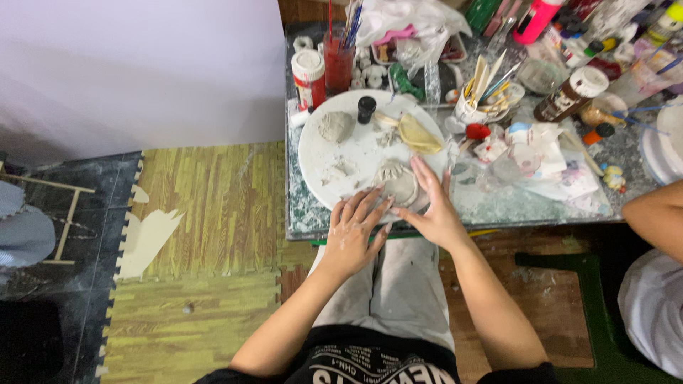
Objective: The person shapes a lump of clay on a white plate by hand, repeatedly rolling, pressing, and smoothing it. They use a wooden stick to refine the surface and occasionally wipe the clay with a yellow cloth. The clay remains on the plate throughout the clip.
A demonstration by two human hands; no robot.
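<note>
A round white board (320, 160) lies on the table's left end, smeared with grey clay. A flattened grey clay piece (396, 181) sits at its near right edge. My left hand (356, 231) rests its fingertips at the board's near rim, touching the clay piece from the left. My right hand (434, 206) lies flat against the clay's right side, fingers stretched out. On the board's far part are a clay lump (336, 126), a small black bottle (366, 109) and a yellow sponge (418, 135).
The glass-topped table (498, 206) is crowded with paint bottles, a red-capped jar (309, 77), a cup of brushes (339, 57), a cup of wooden tools (478, 96) and plastic wrap. Another person's arm (658, 217) reaches in at right. Foam floor mats (206, 213) lie at left.
</note>
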